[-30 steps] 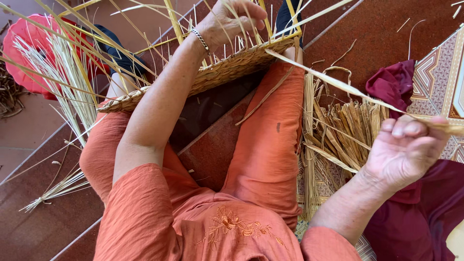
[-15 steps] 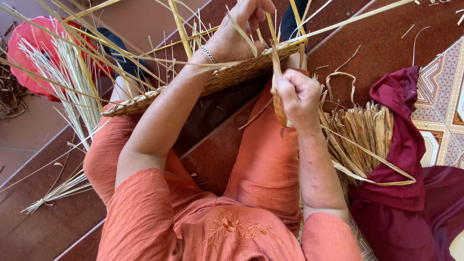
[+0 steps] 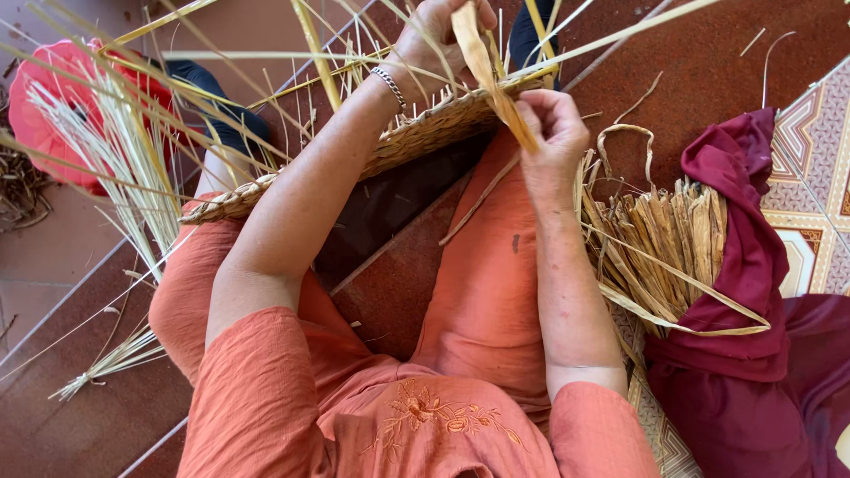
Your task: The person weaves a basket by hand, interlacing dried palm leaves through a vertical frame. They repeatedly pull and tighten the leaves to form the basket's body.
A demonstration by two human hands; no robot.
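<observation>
Pinching straw strip (image 3: 485,71) in right hand (image 3: 551,133), strip near-vertical, top tilted left.

Woven mat (image 3: 416,142) across knees; straw bundle (image 3: 664,239) right, on cloth (image 3: 753,257)

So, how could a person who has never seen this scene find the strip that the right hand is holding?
Start at the woven basket rim lying across the knees of the person in orange. At its far right end, the right hand pinches a flat, wide, tan strip that rises toward the left hand. Unlike the thin yellow stalks around it, it is broad and ribbon-like.
</observation>
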